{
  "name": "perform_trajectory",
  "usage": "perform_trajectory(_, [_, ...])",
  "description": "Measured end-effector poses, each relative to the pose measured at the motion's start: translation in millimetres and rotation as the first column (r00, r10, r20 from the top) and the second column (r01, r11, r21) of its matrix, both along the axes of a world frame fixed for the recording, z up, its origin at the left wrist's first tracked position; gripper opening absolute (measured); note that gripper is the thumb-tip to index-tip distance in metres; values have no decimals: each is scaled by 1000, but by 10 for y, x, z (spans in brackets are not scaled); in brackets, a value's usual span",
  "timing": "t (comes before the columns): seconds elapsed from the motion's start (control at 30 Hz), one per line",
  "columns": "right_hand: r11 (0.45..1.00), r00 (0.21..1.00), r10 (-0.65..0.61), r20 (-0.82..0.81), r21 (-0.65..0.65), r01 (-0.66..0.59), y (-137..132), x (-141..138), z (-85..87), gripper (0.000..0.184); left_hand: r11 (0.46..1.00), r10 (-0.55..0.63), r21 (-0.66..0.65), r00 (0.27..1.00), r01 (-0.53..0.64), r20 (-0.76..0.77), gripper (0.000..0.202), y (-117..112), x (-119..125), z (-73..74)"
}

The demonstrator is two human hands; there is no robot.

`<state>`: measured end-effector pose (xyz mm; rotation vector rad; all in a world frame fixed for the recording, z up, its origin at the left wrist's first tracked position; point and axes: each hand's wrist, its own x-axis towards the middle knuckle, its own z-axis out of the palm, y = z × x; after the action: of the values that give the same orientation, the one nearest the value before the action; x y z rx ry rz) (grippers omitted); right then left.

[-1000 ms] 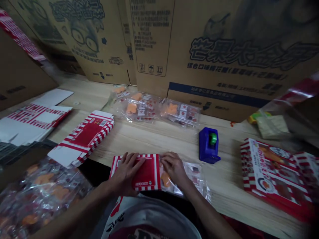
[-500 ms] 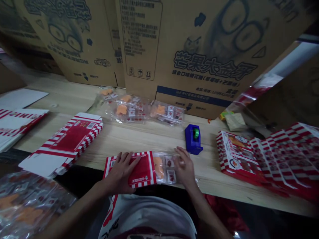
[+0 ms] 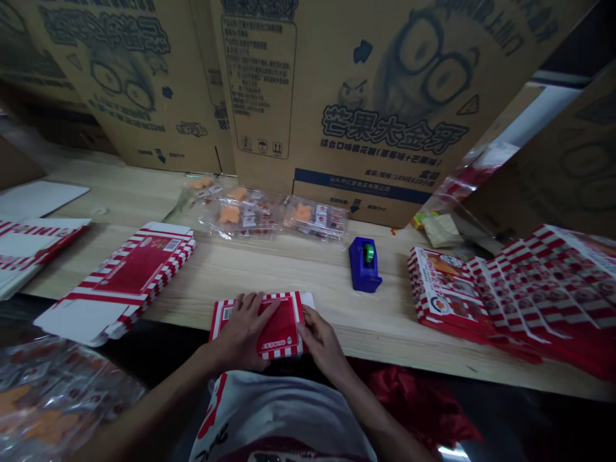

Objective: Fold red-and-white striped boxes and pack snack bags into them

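A red snack box point(image 3: 283, 324) with red-and-white striped edges lies near the table's front edge. Across its left part rests my left hand point(image 3: 243, 333), fingers over the top and thumb spread, holding it down. At the box's right end is my right hand point(image 3: 321, 340), its bent fingers pressed against the end beside a white flap point(image 3: 307, 299). No plastic candy tray shows outside this box. Beyond it stands a blue tape dispenser point(image 3: 364, 266) with a green roll.
Flattened striped boxes point(image 3: 129, 269) lie stacked at left. Clear-wrapped candy trays point(image 3: 240, 215) sit at the back, and more wrapped candy packs point(image 3: 52, 398) fill the lower left. Filled boxes point(image 3: 445, 289) stand in a row at right. Large cartons point(image 3: 308, 83) block the back.
The candy tray that stuck out of the box's right end has gone inside. My right hand has moved left to the box end; my left hand stays on top.
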<state>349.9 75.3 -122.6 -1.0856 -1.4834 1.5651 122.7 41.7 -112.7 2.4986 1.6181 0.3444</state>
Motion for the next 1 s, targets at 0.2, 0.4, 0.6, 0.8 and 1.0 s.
perform_trajectory(0.2, [868, 913, -404, -59, 291, 403, -30, -39, 97, 28, 944, 297, 118, 950, -307, 98, 103, -18, 48, 186])
perform_trajectory(0.4, [907, 892, -396, -219, 56, 417, 11, -68, 192, 46, 874, 429, 57, 820, -483, 380, 116, -177, 479, 246])
perform_trajectory(0.6, [972, 947, -234, -219, -90, 219, 92, 236, 95, 58, 937, 346, -272, 482, -218, 805, 69, -172, 505, -29])
perform_trajectory(0.8, [969, 982, -184, 32, 171, 176, 20, 346, -21, 41, 929, 361, -369, 291, -30, 886, 57, -147, 480, -109])
perform_trajectory(1.0, [912, 974, -177, 145, 397, 106, 119, 366, 7, 23, 949, 315, -275, 481, -153, 818, 18, -1, 541, -61])
